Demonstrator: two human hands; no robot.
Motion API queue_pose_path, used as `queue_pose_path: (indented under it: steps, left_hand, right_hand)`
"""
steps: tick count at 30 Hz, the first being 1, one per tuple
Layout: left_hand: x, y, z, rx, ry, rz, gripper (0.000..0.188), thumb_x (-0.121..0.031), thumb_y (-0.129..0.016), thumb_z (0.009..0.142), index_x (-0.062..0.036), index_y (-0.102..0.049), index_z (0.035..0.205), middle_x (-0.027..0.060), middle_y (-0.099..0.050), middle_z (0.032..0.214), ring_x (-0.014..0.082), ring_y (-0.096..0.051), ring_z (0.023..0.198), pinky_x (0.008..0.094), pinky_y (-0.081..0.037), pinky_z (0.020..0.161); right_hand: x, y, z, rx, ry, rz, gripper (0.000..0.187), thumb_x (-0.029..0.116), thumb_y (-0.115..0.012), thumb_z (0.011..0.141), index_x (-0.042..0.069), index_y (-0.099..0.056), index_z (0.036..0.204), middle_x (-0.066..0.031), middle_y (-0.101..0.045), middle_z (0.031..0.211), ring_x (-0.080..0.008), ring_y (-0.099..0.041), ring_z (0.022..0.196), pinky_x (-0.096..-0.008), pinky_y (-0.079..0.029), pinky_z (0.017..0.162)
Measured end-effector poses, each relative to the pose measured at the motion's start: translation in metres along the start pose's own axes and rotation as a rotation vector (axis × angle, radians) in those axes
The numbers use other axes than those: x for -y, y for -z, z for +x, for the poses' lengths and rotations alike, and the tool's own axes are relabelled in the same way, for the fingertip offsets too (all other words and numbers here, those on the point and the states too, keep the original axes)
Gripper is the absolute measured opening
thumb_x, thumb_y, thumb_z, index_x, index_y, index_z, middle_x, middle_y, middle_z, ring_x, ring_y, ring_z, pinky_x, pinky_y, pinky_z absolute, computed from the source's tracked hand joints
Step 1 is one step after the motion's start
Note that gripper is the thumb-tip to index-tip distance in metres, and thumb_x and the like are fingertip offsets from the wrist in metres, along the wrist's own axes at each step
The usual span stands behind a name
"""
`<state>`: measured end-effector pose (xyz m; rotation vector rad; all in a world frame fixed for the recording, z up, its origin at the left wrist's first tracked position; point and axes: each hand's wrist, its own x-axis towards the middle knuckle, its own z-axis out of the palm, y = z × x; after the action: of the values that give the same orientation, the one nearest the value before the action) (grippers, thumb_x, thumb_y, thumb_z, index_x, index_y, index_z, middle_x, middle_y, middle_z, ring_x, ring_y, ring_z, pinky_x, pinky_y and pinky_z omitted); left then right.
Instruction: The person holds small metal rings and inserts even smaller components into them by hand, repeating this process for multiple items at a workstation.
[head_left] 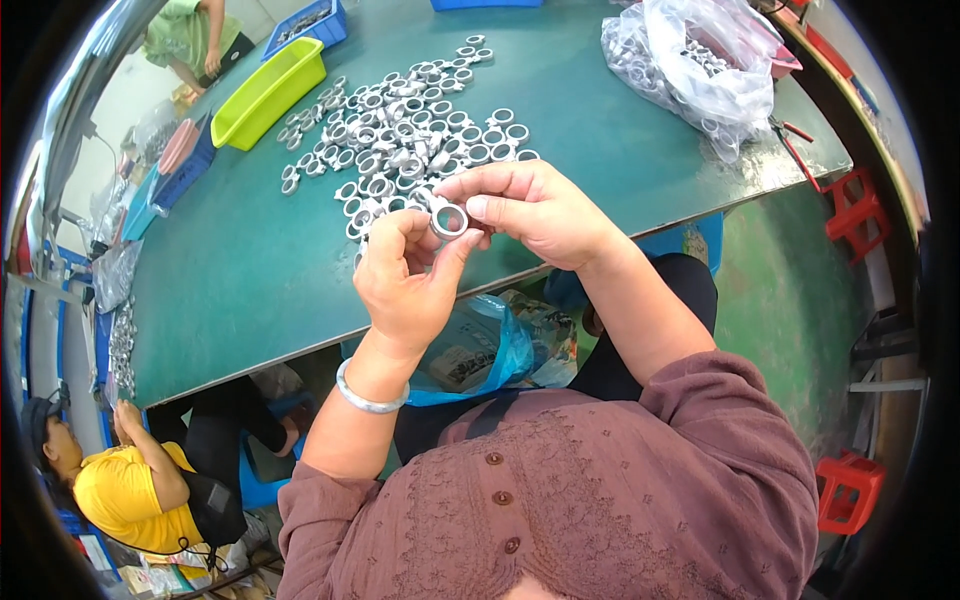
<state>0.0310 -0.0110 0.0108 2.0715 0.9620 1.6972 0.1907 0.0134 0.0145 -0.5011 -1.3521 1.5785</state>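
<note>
Head view shows one silver metal ring (pixel 449 219) pinched between both hands above the table's near edge: left hand (pixel 405 280) fingers closed on its lower rim, right hand (pixel 530 208) fingers closed on its side. Beyond, dozens of loose rings (pixel 400 135) cover the green table (pixel 230 270); one lime bin (pixel 268 92), one clear bag of rings (pixel 690 70).

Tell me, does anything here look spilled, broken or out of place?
Nothing stands out. The metal rings lie loose in a heap on the green table, not scattered off its edge. The left hand and right hand hold one ring between them; it looks whole.
</note>
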Motion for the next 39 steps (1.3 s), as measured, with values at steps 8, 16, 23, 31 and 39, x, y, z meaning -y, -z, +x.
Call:
queue_pose_path:
  steps: [8, 16, 23, 31, 39]
  left_hand:
    - [0.005, -0.001, -0.004, 0.044, -0.077, 0.059, 0.034, 0.004, -0.071, 0.069, -0.0016, -0.048, 0.093, 0.0023, -0.057, 0.071, 0.0042, -0.053, 0.059, 0.0158, -0.043, 0.050]
    - [0.005, -0.003, -0.007, 0.062, -0.087, 0.023, 0.035, 0.004, -0.070, 0.070, -0.0016, -0.047, 0.096, 0.0031, -0.058, 0.074, 0.0050, -0.055, 0.062, 0.0160, -0.045, 0.053]
    - [0.005, -0.007, -0.008, 0.028, -0.076, -0.073, 0.032, 0.005, -0.069, 0.069, -0.0010, -0.051, 0.095, 0.0060, -0.058, 0.070, 0.0082, -0.056, 0.057, 0.0188, -0.045, 0.050]
    - [0.004, -0.002, -0.009, 0.190, -0.076, -0.013, 0.038, 0.005, -0.068, 0.071, -0.0010, -0.047, 0.102, 0.0048, -0.058, 0.077, 0.0080, -0.055, 0.065, 0.0192, -0.046, 0.059]
    - [0.009, 0.001, -0.007, 0.183, 0.034, -0.008, 0.022, 0.001, -0.064, 0.075, 0.0014, -0.053, 0.095, 0.0036, -0.056, 0.072, 0.0074, -0.052, 0.061, 0.0192, -0.044, 0.057]
  right_hand:
    - [0.006, 0.002, -0.003, 0.032, -0.003, -0.031, 0.025, 0.004, -0.051, 0.085, -0.001, -0.057, 0.109, -0.0054, -0.062, 0.092, -0.0100, -0.056, 0.076, -0.0239, -0.047, 0.067]
    - [0.010, 0.002, -0.006, 0.038, 0.018, -0.047, 0.024, 0.001, -0.049, 0.084, 0.000, -0.057, 0.107, -0.0059, -0.062, 0.091, -0.0101, -0.056, 0.074, -0.0241, -0.047, 0.066]
    - [0.012, 0.002, -0.007, 0.029, 0.029, -0.047, 0.020, 0.003, -0.051, 0.084, 0.000, -0.058, 0.102, -0.0051, -0.062, 0.087, -0.0102, -0.057, 0.075, -0.0233, -0.047, 0.067]
    - [0.023, 0.006, -0.011, 0.033, 0.084, -0.166, 0.012, 0.001, -0.058, 0.080, 0.001, -0.058, 0.092, -0.0031, -0.061, 0.083, -0.0094, -0.057, 0.075, -0.0227, -0.047, 0.069]
    - [0.150, 0.112, -0.025, -0.916, 0.597, -0.899, 0.005, 0.003, -0.057, 0.079, 0.001, -0.059, 0.084, 0.0016, -0.055, 0.066, -0.0044, -0.049, 0.057, -0.0188, -0.039, 0.053]
